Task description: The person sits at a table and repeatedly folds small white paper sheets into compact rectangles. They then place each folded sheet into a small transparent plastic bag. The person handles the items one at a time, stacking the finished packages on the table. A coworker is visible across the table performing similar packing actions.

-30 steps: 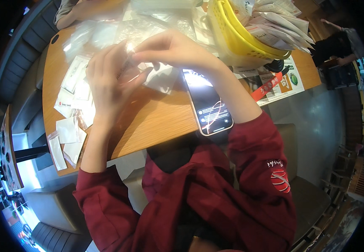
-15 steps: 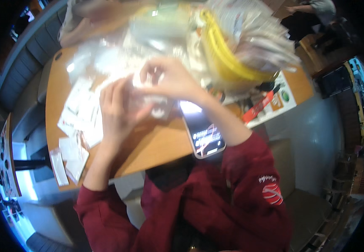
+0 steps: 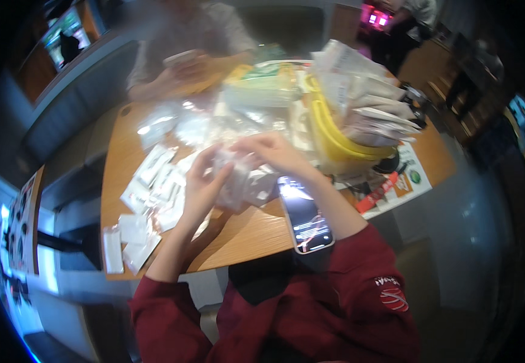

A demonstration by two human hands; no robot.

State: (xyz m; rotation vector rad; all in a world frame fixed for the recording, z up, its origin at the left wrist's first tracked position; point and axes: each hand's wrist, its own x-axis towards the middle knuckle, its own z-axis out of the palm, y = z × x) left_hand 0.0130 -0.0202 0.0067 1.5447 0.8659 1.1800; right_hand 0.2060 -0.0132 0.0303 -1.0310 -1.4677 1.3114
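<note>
My left hand [image 3: 203, 184] is closed around a crinkled clear plastic bag [image 3: 236, 187] above the near part of the table. At the bag's upper end, the fingers of my right hand [image 3: 274, 154] are bent together against the plastic; glare and blur hide exactly what they pinch. Beyond my hands spreads a heap of clear plastic bags [image 3: 193, 128]. Flat white packets [image 3: 164, 189] lie to the left of my left hand. Under my right forearm rests a phone [image 3: 306, 221] with a lit screen.
A yellow-rimmed tub [image 3: 321, 124] packed with upright paper packets [image 3: 368, 109] stands at the right. Beside it lies a printed sheet [image 3: 416, 181] with a red strip [image 3: 378, 192]. Across the wooden table [image 3: 238, 239], a person [image 3: 190, 36] holds a phone [image 3: 179, 57].
My view has tilted up, bringing the person across the table into sight. Both hands stay at the plastic bag; the right hand has lowered slightly against it.
</note>
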